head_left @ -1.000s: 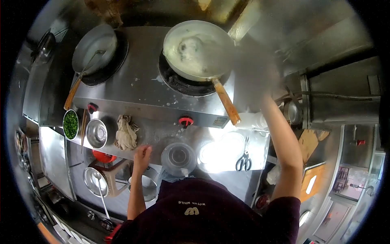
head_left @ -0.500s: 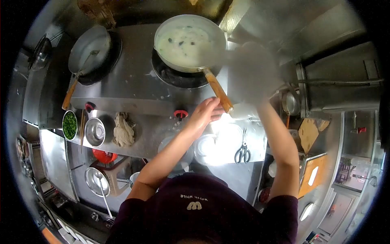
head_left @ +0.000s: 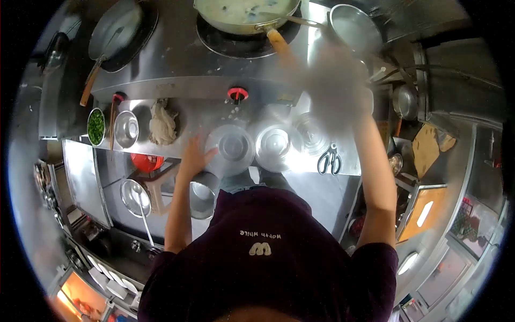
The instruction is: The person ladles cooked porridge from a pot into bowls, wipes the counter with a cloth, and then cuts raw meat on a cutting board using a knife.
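Pan (head_left: pixel 230 26), holding pale liquid (head_left: pixel 238 11): well ahead of the fingers of left hand (head_left: pixel 195 156), which stand apart beside a clear bowl (head_left: pixel 235 150). Right hand (head_left: pixel 338 83): blurred, finger state cannot be told.

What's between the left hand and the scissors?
Head view: clear round plastic containers on the steel counter, between the left hand and the scissors. Whether the hand touches the nearest one, I can't tell.

Right hand (head_left: pixel 335 80) blurred grey; edges bowed, dark
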Demonstrator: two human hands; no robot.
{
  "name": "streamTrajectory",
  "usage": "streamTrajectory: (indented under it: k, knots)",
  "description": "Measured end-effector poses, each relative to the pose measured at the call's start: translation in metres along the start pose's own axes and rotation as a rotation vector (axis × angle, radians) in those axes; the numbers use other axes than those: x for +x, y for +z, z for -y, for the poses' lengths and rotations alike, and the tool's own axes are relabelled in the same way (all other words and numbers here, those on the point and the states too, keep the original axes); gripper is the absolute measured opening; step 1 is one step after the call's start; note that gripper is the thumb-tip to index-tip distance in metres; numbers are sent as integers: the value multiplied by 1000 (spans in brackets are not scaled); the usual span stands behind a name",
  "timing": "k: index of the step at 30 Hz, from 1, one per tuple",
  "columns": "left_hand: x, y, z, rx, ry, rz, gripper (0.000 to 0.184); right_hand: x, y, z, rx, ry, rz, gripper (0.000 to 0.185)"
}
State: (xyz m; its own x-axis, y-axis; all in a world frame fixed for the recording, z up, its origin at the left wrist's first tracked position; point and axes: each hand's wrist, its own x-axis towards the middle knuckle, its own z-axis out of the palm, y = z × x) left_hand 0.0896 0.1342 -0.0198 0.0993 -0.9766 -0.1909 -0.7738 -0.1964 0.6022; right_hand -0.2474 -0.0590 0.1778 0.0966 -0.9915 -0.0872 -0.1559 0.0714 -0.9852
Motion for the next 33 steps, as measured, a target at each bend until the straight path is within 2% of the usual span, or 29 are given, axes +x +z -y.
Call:
streamTrajectory:
  k: [2,3,6,8,10,11,12,13,14,16,18,20,21,22,24,25,26,27,28,29,30,31,32,33]
  knots:
    - [-17,3,-14,-302,-249,178,54,-25,-4,-11,4,28,-26,33]
    - [-24,24,19,-285,-180,162,50,-36,-7,-17,22,60,-29,31]
    - [-28,17,13,-454,-367,308,44,-76,-6,-53,103,235,7,26]
    - [-35,-1,7,-492,-344,301,41,-108,-4,-71,76,290,-17,23]
    - [-29,-26,-6,-487,-327,329,40,-140,2,-86,105,327,9,22]
    - [-27,-32,0,-514,-371,323,40,-154,8,-103,67,300,81,26]
    - [-24,-55,-23,-532,-382,349,41,-166,16,-113,28,273,143,30]
    - [-21,-68,-27,-498,-342,373,40,-176,28,-107,-32,239,163,34]
    - [-20,-82,-65,-572,-357,311,38,-184,45,-103,-95,218,191,38]
    - [-15,-90,-80,-427,-164,341,37,-199,75,-89,-72,216,190,45]
    - [-6,-86,-107,-466,-2,467,35,-213,96,-93,-370,-20,-35,44]
    - [1,-75,-131,-399,153,656,34,-226,90,-82,-368,208,-171,38]
    - [6,-68,-134,-514,211,783,35,-246,78,-79,-422,251,-320,37]
    - [6,-59,-144,-739,75,836,37,-266,64,-78,-477,281,-447,35]
    - [7,-36,-171,-503,212,603,39,-312,36,-76,-566,365,-749,28]
    - [35,-1,-137,-230,418,406,46,-344,16,-53,-163,540,-893,26]
    - [49,14,-126,-100,429,370,50,-386,1,-59,151,489,-971,26]
    - [57,32,-125,28,441,329,54,-433,-9,-89,333,478,-1055,25]
    - [61,46,-127,158,447,281,58,-489,-15,-131,302,664,-1014,24]
    - [69,57,-129,62,257,460,58,-549,-3,-218,-470,987,-933,20]
    - [71,68,-132,-24,64,639,59,-591,30,-229,-1055,1188,-824,16]
    - [65,70,-138,-32,106,635,51,-639,47,-259,-1030,1282,-646,14]
    - [61,74,-137,-52,144,624,44,-672,58,-257,-790,1419,-703,15]
    - [106,108,-90,54,398,488,31,-700,71,-269,-865,1367,-892,15]
